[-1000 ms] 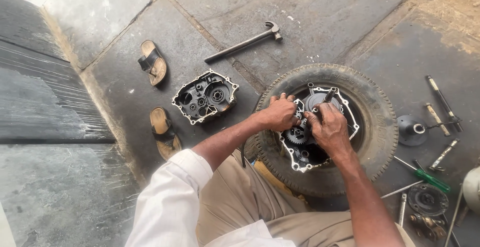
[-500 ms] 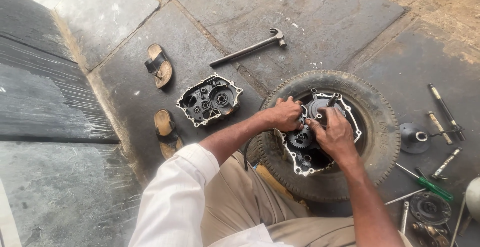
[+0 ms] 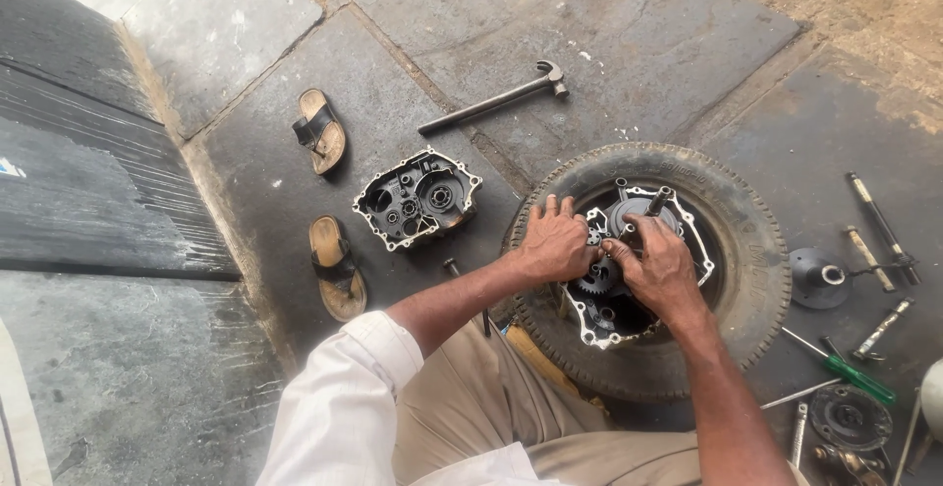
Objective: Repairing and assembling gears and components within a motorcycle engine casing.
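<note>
Since the earlier frames both hands have crept a little toward the middle of the casing, fingers now bunched over the gears; nothing else on the stone floor has shifted. The worn black rubber tyre (image 3: 756, 280) lies flat near the floor's right edge and cradles the open grey metal engine case half (image 3: 697, 240), its gears and a short shaft exposed. The matching grey cover half (image 3: 417, 198) rests apart to the left, inside up, so the split looks done and the internal work half-way. The left hand (image 3: 553, 242) presses on the case rim, fingers together; the right hand (image 3: 663, 270) pinches a small gear, though I cannot tell how firmly. A long steel hammer (image 3: 496, 100), two brown sandals (image 3: 321, 132) and a green-handled screwdriver (image 3: 847, 366) lie about
</note>
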